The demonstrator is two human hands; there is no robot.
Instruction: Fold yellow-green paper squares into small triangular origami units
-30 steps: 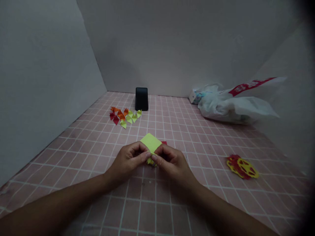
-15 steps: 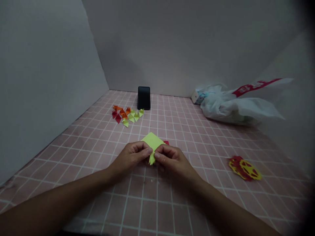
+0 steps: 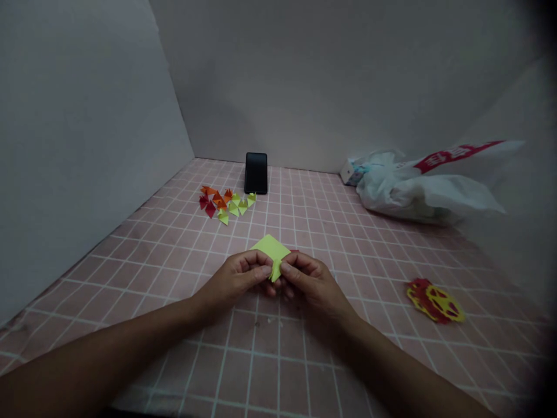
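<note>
Both my hands meet over the middle of the pink tiled surface. My left hand and my right hand pinch a small piece of yellow-green paper between thumbs and fingertips. Just beyond the fingers lies a flat yellow-green paper square, with a sliver of red paper peeking out at its right edge. The fingers of both hands are curled and closed on the small piece.
A cluster of folded paper triangles in orange, red and yellow-green lies at the far left. A black phone leans on the back wall. A white plastic bag sits far right. A red and yellow paper cutout lies near right.
The small yellow-green piece has been worked between my fingertips and now shows shorter, tucked closer to the flat square. The view has shifted slightly; both hands stay in the same spot.
</note>
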